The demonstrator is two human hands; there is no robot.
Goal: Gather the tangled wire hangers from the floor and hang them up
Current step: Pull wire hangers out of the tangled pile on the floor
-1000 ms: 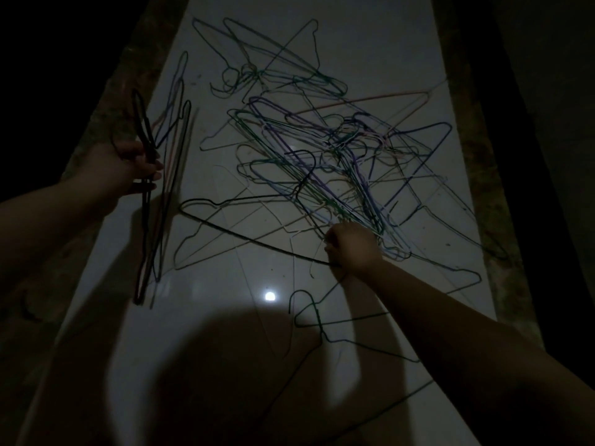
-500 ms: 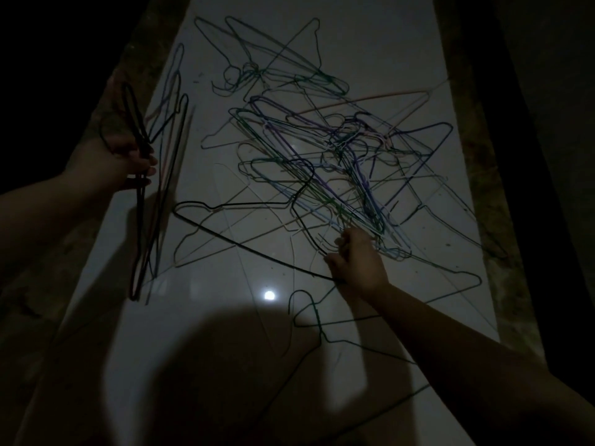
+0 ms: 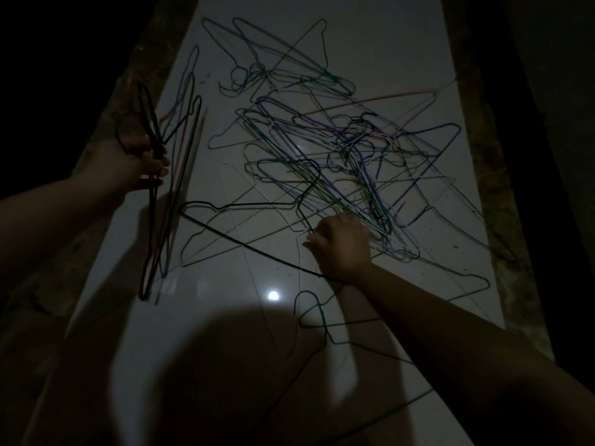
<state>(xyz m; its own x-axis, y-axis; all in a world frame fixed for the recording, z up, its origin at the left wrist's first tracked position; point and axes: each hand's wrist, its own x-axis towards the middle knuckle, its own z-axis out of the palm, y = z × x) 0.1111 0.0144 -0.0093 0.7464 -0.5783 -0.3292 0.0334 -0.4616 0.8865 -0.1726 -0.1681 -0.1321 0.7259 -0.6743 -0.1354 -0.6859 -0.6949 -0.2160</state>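
Right hand (image 3: pixel 341 246) has shifted back left, pinching the black hanger (image 3: pixel 257 204) beside the tangle (image 3: pixel 354 146), ready to free it; left hand (image 3: pixel 128 162) grips its bundle (image 3: pixel 152 220).

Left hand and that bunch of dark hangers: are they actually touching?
Touching. The head view shows the left hand with its fingers curled round the bunch of dark hangers, just below their hooks.
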